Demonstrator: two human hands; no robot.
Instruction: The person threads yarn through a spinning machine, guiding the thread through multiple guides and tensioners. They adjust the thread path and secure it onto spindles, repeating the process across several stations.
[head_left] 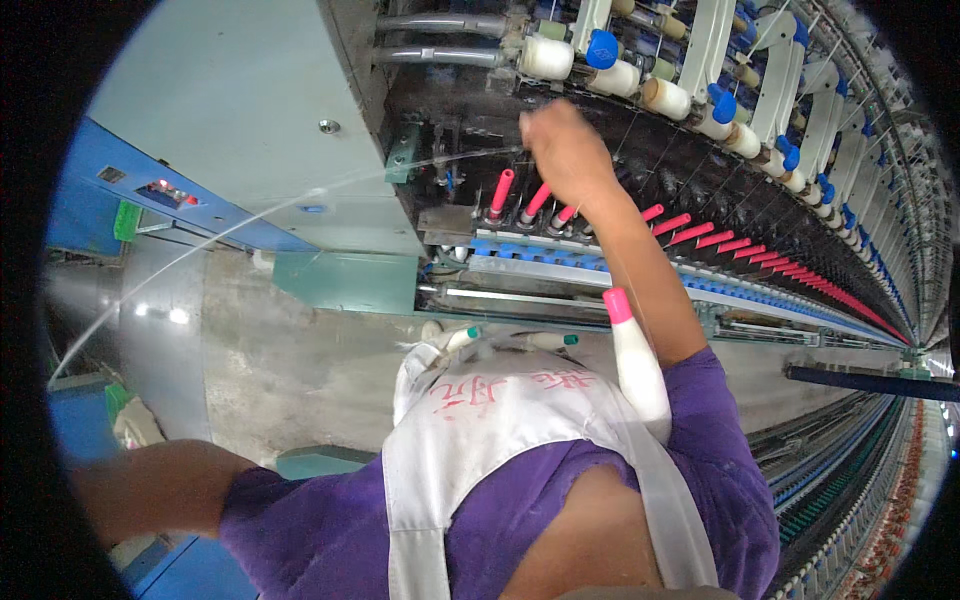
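My right hand (565,150) reaches over the spinning frame, its fingers pinched together and a little blurred. At its fingertips ends a pale strand of yarn (262,214), which sweeps in a long curve to the lower left. Just below the hand stands a row of bare pink bobbin tubes (502,193). A thin thread hangs beside my right forearm, near a bobbin wound with white yarn (640,372), pink at its tip, resting against my apron by the upper arm. My left forearm stretches to the lower left; that hand is lost at the dark rim.
White rollers (546,58) and blue-capped arms (722,103) line the machine's upper part. A grey cabinet (240,110) stands at its left end. Green-tipped bobbins (462,338) poke from my apron. A second machine (850,500) runs along the lower right, with a dark bar (860,383) above it.
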